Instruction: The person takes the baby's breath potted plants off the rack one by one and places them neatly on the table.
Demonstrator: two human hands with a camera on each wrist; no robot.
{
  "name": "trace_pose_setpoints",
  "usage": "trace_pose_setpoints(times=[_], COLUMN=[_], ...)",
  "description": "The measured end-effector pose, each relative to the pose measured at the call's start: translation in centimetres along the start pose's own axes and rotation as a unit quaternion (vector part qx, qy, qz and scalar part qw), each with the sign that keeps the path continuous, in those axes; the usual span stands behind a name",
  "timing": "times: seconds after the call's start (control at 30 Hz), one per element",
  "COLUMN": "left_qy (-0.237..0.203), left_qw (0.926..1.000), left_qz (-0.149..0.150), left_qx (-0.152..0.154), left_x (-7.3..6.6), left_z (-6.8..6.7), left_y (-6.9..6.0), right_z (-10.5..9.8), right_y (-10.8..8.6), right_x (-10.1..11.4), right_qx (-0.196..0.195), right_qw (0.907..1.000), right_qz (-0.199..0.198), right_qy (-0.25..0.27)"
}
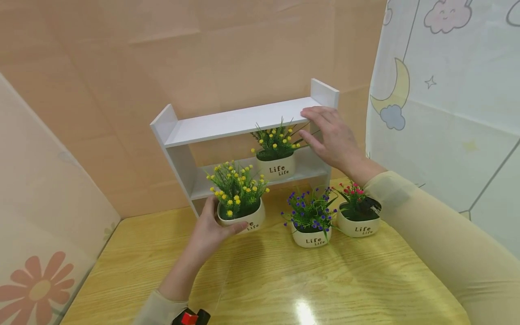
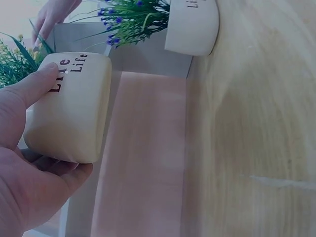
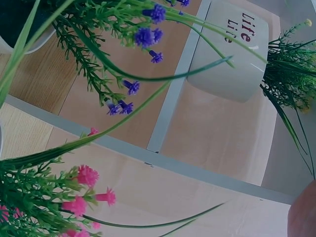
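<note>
My left hand (image 1: 205, 237) grips a cream "Life" pot of yellow artificial flowers (image 1: 239, 194). In the left wrist view the thumb lies across the pot's lettered side (image 2: 74, 113), the other fingers beneath, and the pot is off the table, in front of the shelf. On the middle board of the white shelf (image 1: 239, 119) stands another pot of yellow flowers (image 1: 275, 164). With fingers extended, my right hand (image 1: 333, 137) touches the right end of the top board, beside that plant's leaves. Only a sliver of this hand (image 3: 303, 215) shows in the right wrist view.
A purple-flowered pot (image 1: 312, 237) stands on the wooden table (image 1: 162, 253) in front of the shelf. Right of it is a pink-flowered pot (image 1: 357, 225), partly behind my right sleeve. An orange backdrop hangs behind the shelf, with patterned cloths at both sides.
</note>
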State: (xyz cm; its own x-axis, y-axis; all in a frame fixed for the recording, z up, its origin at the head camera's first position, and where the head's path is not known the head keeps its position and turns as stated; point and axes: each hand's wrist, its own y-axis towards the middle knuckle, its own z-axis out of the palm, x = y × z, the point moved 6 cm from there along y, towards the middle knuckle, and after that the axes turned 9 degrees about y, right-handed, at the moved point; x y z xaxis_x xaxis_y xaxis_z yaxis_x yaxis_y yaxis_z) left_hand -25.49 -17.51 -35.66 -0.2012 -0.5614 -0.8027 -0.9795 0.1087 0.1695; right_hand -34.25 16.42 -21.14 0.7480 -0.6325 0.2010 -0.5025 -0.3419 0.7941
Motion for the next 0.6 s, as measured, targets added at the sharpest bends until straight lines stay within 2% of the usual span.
trace_pose_setpoints(times=[0.23, 0.43, 0.6], left_qy=[-0.011, 0.005, -0.011], left_qw=[0.9999, 1.0000, 0.9999], left_qz=[0.002, -0.004, -0.008], left_qx=[0.002, -0.001, 0.006], left_x=[0.8, 1.6, 2.1], left_z=[1.4, 2.5, 3.3], left_y=[-0.4, -0.6, -0.6], right_z=[0.0, 0.0, 0.0], right_y=[0.0, 0.0, 0.0], right_x=[0.0, 0.0, 0.0], right_qx=[0.004, 0.006, 0.008], right_qw=[1.0000, 0.9999, 0.9999], right_qz=[0.008, 0.011, 0.014], right_qy=[0.000, -0.001, -0.003])
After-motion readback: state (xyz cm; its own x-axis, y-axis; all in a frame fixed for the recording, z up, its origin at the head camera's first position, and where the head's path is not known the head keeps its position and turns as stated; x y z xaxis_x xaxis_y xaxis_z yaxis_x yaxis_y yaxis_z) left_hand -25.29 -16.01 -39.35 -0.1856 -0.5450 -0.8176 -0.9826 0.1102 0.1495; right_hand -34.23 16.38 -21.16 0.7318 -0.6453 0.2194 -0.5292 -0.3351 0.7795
